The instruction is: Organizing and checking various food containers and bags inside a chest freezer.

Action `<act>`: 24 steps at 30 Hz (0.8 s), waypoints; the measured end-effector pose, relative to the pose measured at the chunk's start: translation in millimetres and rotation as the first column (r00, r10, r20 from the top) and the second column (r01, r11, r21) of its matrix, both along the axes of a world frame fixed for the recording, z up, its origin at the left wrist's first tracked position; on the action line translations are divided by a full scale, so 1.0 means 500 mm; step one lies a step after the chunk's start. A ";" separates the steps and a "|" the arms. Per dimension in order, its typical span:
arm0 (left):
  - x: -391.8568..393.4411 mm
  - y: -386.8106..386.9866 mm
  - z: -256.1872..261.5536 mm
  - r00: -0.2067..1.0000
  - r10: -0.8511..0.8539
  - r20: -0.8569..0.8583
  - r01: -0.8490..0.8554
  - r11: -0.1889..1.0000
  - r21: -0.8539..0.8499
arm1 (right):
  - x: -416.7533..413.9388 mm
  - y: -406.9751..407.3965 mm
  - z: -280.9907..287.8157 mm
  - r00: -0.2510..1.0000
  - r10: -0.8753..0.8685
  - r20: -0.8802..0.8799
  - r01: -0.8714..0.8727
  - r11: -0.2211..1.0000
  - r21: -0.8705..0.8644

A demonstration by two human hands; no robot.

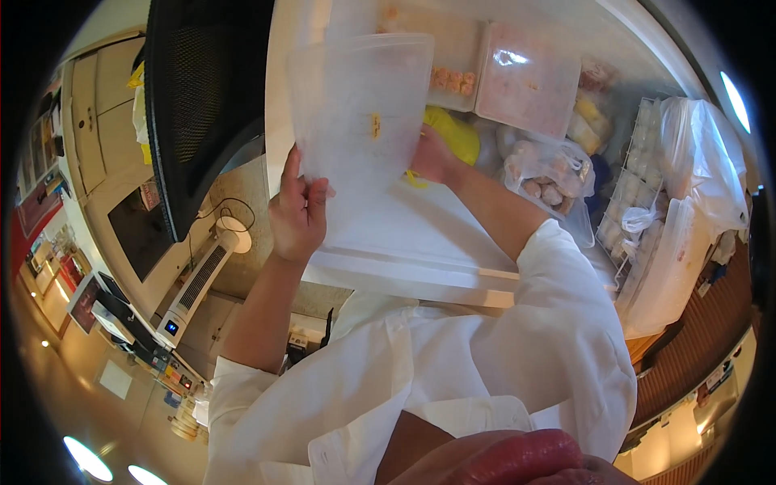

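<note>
A frosted plastic sheet with a raised rim, apparently a container lid (pixel 357 91), is held tilted over the left side of an open chest freezer (pixel 412 224). It bears a small yellow label with writing. My left hand (pixel 297 212) grips its lower left corner, thumb apart from the fingers. On the opposite side, my right hand (pixel 435 156) holds the lower right edge, its fingers partly hidden behind the plastic. Just beyond that hand lies a yellow-green bag (pixel 453 134). A translucent box (pixel 458 100) with orange-topped dumplings sits farther back.
Beside the dumplings is a lidded box (pixel 527 79). A clear bag of frozen pieces (pixel 548 182) and a white wire basket (pixel 633 176) are to the right. Plastic bags (pixel 697 151) lie along the right rim. A black mesh chair back (pixel 194 109) rises on the left, near a tower heater (pixel 197 285).
</note>
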State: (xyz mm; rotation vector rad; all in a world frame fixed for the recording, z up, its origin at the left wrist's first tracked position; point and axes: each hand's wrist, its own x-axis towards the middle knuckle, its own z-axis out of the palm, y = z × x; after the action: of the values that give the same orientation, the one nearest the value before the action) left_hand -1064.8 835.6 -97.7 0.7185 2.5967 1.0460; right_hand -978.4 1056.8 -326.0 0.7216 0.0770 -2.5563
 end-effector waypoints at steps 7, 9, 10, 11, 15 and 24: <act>-0.016 0.023 0.016 0.985 0.045 0.165 -0.053 0.998 0.044 | 0.122 0.109 0.022 0.994 0.088 0.058 -0.090 0.996 0.028; -0.020 0.019 0.011 0.983 0.037 0.177 -0.046 0.998 0.046 | 0.130 0.110 0.018 0.996 0.064 0.055 -0.070 0.990 0.119; -0.020 0.015 0.010 0.982 0.032 0.186 -0.041 0.998 0.044 | 0.128 0.105 0.022 0.998 0.041 0.048 -0.050 0.978 0.204; -0.017 0.012 0.010 0.981 0.036 0.189 -0.044 0.998 0.040 | 0.121 0.096 0.022 0.998 0.045 0.051 -0.054 0.978 0.200; -0.025 0.038 0.027 0.997 -0.020 0.076 0.011 0.993 0.116 | 0.103 0.109 -0.090 0.997 -0.031 0.070 0.008 0.952 0.305; -0.030 0.045 0.027 0.992 -0.109 0.057 0.103 0.989 0.105 | 0.022 0.157 -0.322 0.680 -0.679 0.277 0.382 0.650 0.656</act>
State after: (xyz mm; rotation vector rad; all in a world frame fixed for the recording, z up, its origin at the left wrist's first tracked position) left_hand -1079.9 858.1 -84.2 0.8243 2.4385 1.1564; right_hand -967.3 1135.3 -486.7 1.9024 0.5181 -2.8075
